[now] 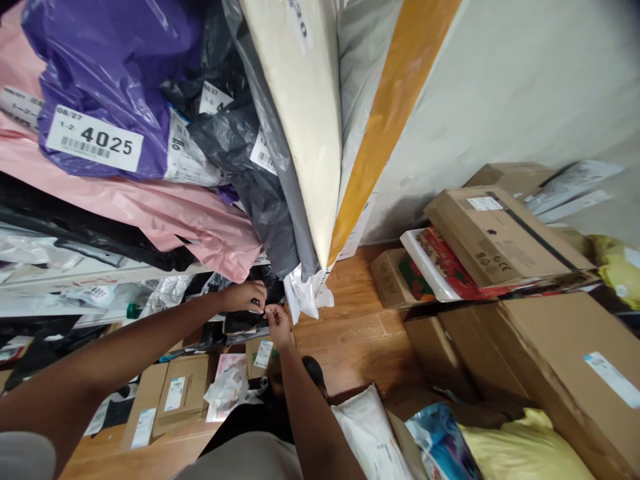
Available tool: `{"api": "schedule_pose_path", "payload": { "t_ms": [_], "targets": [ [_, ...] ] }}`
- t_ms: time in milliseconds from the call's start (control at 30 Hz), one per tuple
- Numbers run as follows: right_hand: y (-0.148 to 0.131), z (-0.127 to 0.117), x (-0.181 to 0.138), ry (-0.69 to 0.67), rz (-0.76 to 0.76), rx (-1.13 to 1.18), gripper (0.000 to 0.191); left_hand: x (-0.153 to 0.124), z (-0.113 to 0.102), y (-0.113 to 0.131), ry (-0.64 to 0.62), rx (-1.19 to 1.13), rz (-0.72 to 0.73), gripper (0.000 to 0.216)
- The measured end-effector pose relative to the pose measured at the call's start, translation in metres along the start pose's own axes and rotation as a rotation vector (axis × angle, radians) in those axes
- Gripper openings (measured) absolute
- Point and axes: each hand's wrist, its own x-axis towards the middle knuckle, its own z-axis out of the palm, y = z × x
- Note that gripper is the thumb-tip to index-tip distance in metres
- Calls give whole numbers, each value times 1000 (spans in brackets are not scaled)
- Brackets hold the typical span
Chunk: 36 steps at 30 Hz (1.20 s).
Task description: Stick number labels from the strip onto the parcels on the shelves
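My left hand [245, 297] and my right hand [279, 323] meet close together at the end of the lower shelf. Both have their fingers curled in a pinch, with fingertips almost touching. What they pinch is too small to make out. Right behind and below them lies black plastic packaging [243, 321]. Just right of my hands a white plastic bag [303, 293] hangs down. Above them bulge a dark grey parcel bag [260, 200] and a pink parcel bag [220, 233].
A purple bag labelled 4025 [115, 67] and a tall cream parcel [305, 113] fill the upper shelf. Cardboard boxes [183, 390] stand on the floor below. Stacked cartons [505, 233], a large box [565, 347] and a yellow bag [525, 447] are at right, beyond the wooden floor [360, 320].
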Motion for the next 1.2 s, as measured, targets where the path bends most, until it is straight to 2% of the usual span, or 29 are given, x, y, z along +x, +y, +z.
{"api": "schedule_pose_path", "payload": {
  "t_ms": [100,200,267,400,567,700,800,900,1000,1067,1133,1167,1200],
  "targets": [
    [-10,-5,-6,-5,-63,-46,25,-6,-1,6,41,87,-9,7],
    [-21,-10,-11,-41,-173,-187,25,-7,-1,12,19,236,5,3],
    [-26,-11,-12,-14,-223,-258,16,-5,-1,15,-5,323,11,3],
    [-26,-7,-11,42,-291,-325,21,1,0,16,-48,386,65,4],
    [-22,-6,-15,78,-339,-412,25,3,5,22,-47,467,105,13],
    [-14,-5,-17,100,-352,-438,27,2,13,34,-34,500,46,2],
    [-4,-9,-14,162,-300,-405,29,0,20,46,59,530,-24,7],
    [6,-21,-16,221,-218,-372,32,-13,33,56,340,504,-271,13],
    [11,-30,-35,240,-190,-360,31,-43,51,58,685,409,-665,27],
    [8,-28,-57,312,-183,-388,33,-66,63,52,845,364,-948,32],
    [-1,-15,-79,325,-206,-468,26,-83,70,40,902,311,-1172,37],
    [-7,-5,-86,237,-244,-507,19,-88,72,33,890,266,-1237,39],
    [-14,7,-90,87,-297,-531,17,-90,73,26,864,215,-1267,37]
  ]
}}
